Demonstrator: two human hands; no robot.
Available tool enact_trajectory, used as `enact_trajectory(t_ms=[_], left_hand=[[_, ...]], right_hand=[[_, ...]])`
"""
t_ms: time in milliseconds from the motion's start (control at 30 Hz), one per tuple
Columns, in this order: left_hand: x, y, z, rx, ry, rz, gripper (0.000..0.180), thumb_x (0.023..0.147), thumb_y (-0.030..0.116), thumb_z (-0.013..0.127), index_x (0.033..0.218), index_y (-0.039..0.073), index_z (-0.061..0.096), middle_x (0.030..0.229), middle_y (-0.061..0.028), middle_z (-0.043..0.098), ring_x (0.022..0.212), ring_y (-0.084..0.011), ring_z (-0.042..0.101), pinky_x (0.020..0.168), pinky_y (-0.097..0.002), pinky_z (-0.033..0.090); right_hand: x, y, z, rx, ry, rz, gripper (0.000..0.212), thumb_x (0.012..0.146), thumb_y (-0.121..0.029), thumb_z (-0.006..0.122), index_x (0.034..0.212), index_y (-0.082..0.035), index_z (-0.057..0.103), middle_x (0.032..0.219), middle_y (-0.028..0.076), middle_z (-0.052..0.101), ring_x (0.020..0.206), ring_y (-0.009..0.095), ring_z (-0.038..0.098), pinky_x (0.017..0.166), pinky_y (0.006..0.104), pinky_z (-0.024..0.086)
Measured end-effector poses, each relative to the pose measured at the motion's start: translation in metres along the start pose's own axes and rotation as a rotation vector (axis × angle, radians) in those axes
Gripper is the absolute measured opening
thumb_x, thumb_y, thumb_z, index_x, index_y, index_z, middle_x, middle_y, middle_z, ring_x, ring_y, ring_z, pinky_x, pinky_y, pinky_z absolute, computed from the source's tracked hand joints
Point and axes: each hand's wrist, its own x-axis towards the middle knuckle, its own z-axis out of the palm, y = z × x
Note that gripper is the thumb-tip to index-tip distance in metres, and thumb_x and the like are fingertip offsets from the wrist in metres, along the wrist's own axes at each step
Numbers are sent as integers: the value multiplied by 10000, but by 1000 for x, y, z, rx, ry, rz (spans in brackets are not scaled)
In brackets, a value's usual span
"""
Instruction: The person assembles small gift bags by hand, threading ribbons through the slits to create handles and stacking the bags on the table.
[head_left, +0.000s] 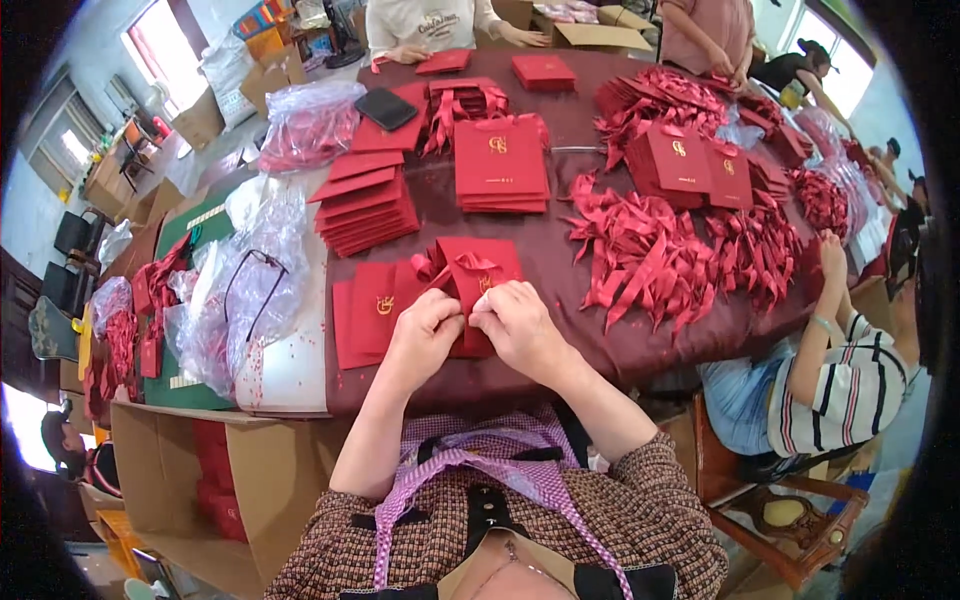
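Both hands work at the near edge of the worktop, which is covered in dark maroon cloth. The left hand and the right hand meet over one red paper bag lying flat. Each grip is pressed together, thumb against fingers, pinching the near end of the bag and the red ribbon attached to it. The bag's long axis runs away from the person, tilted slightly to the right; its far end points toward the middle of the worktop, and its gold emblem faces up.

Count of nearby items:
- One flat red bag lies just left of the held bag, touching it.
- One fanned stack of flat red bags lies farther left and back.
- One squared stack of red bags lies directly beyond the held bag.
- One loose heap of red ribbons lies to the right; individual ribbons cannot be counted.
- One crumpled clear plastic bag lies off the left edge.
- One open cardboard box stands below on the left.

Another person in a striped shirt sits at the right side.
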Motion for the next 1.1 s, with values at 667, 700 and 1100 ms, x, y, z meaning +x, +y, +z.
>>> enact_trajectory(t_ms=[667, 700, 1100], left_hand=[[-7, 13, -15, -17, -125, 190, 82, 783, -60, 579, 855, -28, 556, 831, -141, 566, 815, -315, 558, 747, -371, 461], [-8, 16, -14, 6, -142, 201, 82, 781, -60, 579, 850, -25, 552, 823, -144, 558, 815, -323, 554, 747, -378, 459], [-18, 16, -16, -136, -276, 122, 50, 825, -22, 587, 867, -22, 561, 840, -139, 564, 838, -296, 565, 759, -357, 467]], right_hand=[[13, -25, -40, 21, -254, -81, 183, 754, -144, 701, 860, -80, 565, 861, 67, 574, 891, 267, 547, 797, 393, 397], [18, -28, -49, 3, -246, -69, 270, 741, -145, 729, 978, -87, 614, 1002, 60, 600, 1000, 258, 547, 868, 386, 386], [34, -18, -56, 123, -492, -315, 75, 795, -113, 631, 827, -96, 566, 851, 41, 569, 954, 223, 571, 1042, 445, 325]])
